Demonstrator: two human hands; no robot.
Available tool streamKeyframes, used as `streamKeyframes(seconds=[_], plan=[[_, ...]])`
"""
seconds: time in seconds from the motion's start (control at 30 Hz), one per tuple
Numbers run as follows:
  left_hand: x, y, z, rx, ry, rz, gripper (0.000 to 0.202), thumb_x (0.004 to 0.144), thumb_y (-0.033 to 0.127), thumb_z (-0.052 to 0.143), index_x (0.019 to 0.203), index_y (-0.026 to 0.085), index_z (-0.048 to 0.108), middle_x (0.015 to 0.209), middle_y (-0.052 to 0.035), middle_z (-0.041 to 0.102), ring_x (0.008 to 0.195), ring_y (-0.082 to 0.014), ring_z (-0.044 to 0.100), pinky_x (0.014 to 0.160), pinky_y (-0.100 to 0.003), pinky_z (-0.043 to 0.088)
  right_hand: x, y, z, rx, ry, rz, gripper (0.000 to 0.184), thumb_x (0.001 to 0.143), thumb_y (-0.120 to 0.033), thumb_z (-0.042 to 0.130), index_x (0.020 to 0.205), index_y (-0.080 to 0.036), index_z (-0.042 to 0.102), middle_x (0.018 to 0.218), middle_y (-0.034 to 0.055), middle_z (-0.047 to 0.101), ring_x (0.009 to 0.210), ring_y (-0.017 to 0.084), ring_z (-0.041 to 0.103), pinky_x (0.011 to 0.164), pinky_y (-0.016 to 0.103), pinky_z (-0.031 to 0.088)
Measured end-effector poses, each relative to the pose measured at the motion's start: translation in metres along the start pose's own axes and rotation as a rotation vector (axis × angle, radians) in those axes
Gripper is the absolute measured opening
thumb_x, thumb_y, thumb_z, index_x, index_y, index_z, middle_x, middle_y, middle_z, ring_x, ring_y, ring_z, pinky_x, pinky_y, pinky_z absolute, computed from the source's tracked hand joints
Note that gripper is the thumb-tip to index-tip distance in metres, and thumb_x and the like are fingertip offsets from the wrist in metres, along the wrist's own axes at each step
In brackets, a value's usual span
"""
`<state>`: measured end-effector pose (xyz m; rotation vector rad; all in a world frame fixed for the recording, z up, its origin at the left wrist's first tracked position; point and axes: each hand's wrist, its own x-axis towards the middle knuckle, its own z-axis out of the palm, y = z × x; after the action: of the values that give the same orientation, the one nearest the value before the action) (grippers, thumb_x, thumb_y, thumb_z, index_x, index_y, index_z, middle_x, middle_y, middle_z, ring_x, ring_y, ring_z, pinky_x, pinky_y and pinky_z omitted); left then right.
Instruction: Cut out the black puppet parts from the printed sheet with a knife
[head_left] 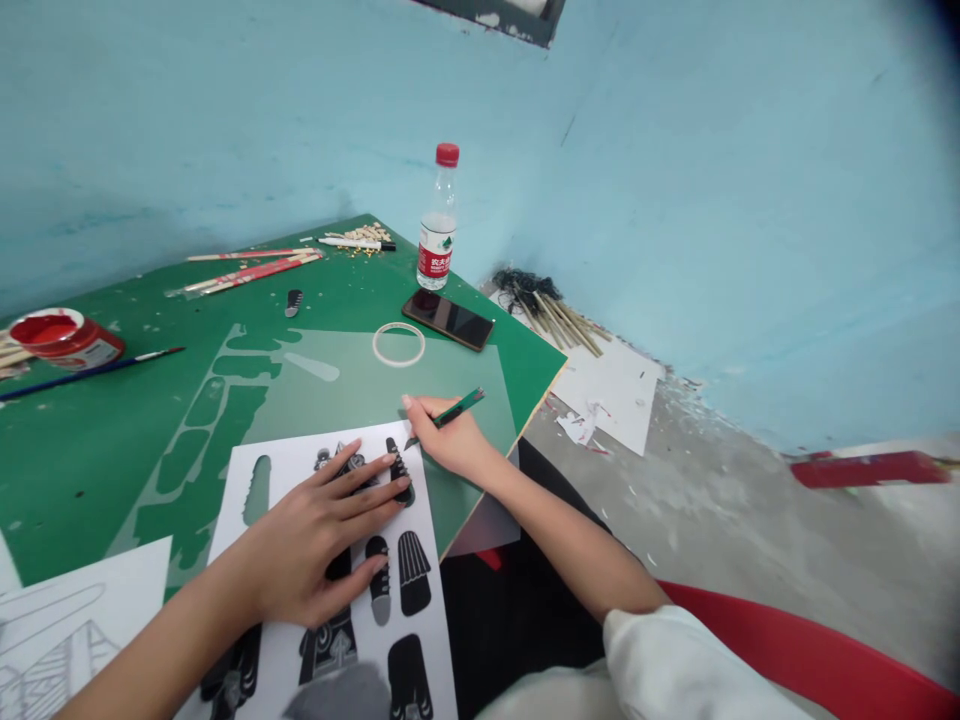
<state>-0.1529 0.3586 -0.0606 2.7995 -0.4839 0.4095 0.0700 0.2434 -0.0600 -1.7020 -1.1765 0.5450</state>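
A white printed sheet (296, 470) with black shapes and cut-out holes lies on a translucent cutting sheet (352, 385) on the green table (90, 440). My left hand (315, 545) lies flat on the printed sheet with its fingers spread, pressing it down. My right hand (450, 440) is closed round a green-handled craft knife (450, 413), whose tip touches the sheet's upper right edge beside a black shape (399, 468).
A phone (448, 319), a water bottle (437, 222) and a white ring (398, 344) sit near the table's far corner. A red paint pot (64, 338), a brush (90, 370) and sticks (251, 270) lie at left. A red chair (810, 655) and paper scraps (611, 395) are at right.
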Motion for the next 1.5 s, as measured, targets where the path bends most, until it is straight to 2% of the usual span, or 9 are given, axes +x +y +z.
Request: streamKeyframes(seconds=[0.2, 0.37, 0.43, 0.6, 0.7, 0.83, 1.1, 1.3, 1.5], plan=[[0.0006, -0.0003, 0.0006, 0.01, 0.012, 0.015, 0.055, 0.097, 0.027, 0.062, 0.151, 0.016, 0.061, 0.159, -0.007, 0.061, 0.164, -0.0298, 0.035, 0.142, -0.053, -0.001, 0.0002, 0.0002, 0.0, 0.004, 0.006, -0.01, 0.058, 0.11, -0.057, 0.044, 0.064, -0.022, 0.051, 0.062, -0.0018, 0.059, 0.06, 0.013, 0.057, 0.064, 0.026, 0.045], [0.003, -0.0004, 0.0055, 0.037, 0.122, 0.007, 0.058, 0.101, 0.009, 0.056, 0.158, 0.014, 0.052, 0.159, -0.0078, 0.062, 0.161, -0.0234, 0.042, 0.142, -0.047, 0.017, 0.0014, -0.0016, -0.0006, -0.006, -0.003, 0.002, 0.061, 0.109, -0.063, 0.042, 0.064, -0.023, 0.052, 0.061, -0.0009, 0.059, 0.06, 0.014, 0.058, 0.065, 0.027, 0.047], [0.0032, -0.0002, 0.0065, 0.047, 0.131, -0.007, 0.058, 0.101, 0.006, 0.055, 0.159, 0.013, 0.051, 0.162, -0.0095, 0.059, 0.161, -0.0239, 0.041, 0.141, -0.047, 0.022, 0.0016, -0.0021, -0.0013, -0.007, -0.007, 0.003, 0.061, 0.108, -0.064, 0.042, 0.064, -0.023, 0.052, 0.061, -0.0008, 0.059, 0.06, 0.014, 0.057, 0.065, 0.028, 0.047], [0.0028, 0.0032, 0.0025, 0.012, 0.125, -0.027, 0.041, 0.099, 0.007, 0.057, 0.137, 0.016, 0.069, 0.167, -0.0128, 0.052, 0.164, -0.0313, 0.036, 0.139, -0.055, 0.027, 0.0021, -0.0029, -0.0028, -0.007, -0.02, 0.005, 0.061, 0.108, -0.063, 0.043, 0.063, -0.023, 0.052, 0.059, -0.001, 0.059, 0.058, 0.015, 0.056, 0.063, 0.028, 0.047], [0.0031, 0.0048, -0.0009, -0.046, 0.132, -0.024, 0.038, 0.096, 0.009, 0.059, 0.13, 0.018, 0.072, 0.169, -0.0137, 0.05, 0.163, -0.0341, 0.037, 0.137, -0.06, 0.03, 0.0023, -0.0027, -0.0026, -0.003, -0.02, 0.005, 0.06, 0.108, -0.061, 0.043, 0.064, -0.023, 0.053, 0.06, -0.0011, 0.06, 0.059, 0.014, 0.057, 0.063, 0.028, 0.047], [0.0041, 0.0037, -0.0002, -0.002, 0.109, -0.024, 0.039, 0.097, 0.012, 0.058, 0.134, 0.015, 0.07, 0.167, -0.0148, 0.052, 0.164, -0.0343, 0.034, 0.138, -0.061, 0.025, 0.0021, -0.0017, -0.002, 0.002, -0.016, 0.0, 0.058, 0.109, -0.058, 0.043, 0.065, -0.022, 0.054, 0.062, -0.001, 0.061, 0.061, 0.014, 0.059, 0.064, 0.027, 0.047], [0.009, 0.0015, 0.0016, 0.167, 0.04, -0.074, 0.049, 0.102, 0.018, 0.056, 0.149, 0.002, 0.059, 0.17, -0.0222, 0.044, 0.164, -0.0331, 0.035, 0.142, -0.052, 0.004, 0.0022, -0.0028, -0.0036, -0.02, -0.031, -0.001, 0.059, 0.109, -0.062, 0.042, 0.066, -0.023, 0.053, 0.062, -0.0008, 0.061, 0.063, 0.015, 0.059, 0.066, 0.028, 0.047], [0.0083, 0.0004, 0.0042, 0.181, 0.052, -0.049, 0.046, 0.104, 0.02, 0.055, 0.145, 0.002, 0.062, 0.161, -0.0213, 0.057, 0.157, -0.0321, 0.048, 0.142, -0.049, 0.006, 0.0019, -0.0061, -0.0059, -0.03, -0.068, -0.008, 0.059, 0.108, -0.061, 0.042, 0.066, -0.023, 0.055, 0.062, -0.0007, 0.062, 0.062, 0.015, 0.059, 0.068, 0.028, 0.048], [0.0089, -0.0008, 0.005, 0.178, 0.071, -0.062, 0.046, 0.103, 0.02, 0.054, 0.145, 0.003, 0.063, 0.159, -0.019, 0.059, 0.152, -0.0311, 0.054, 0.142, -0.046, 0.008, 0.0025, -0.0042, -0.0046, -0.015, -0.075, 0.003, 0.057, 0.109, -0.058, 0.042, 0.066, -0.023, 0.055, 0.064, -0.0004, 0.063, 0.063, 0.014, 0.061, 0.069, 0.028, 0.048]])
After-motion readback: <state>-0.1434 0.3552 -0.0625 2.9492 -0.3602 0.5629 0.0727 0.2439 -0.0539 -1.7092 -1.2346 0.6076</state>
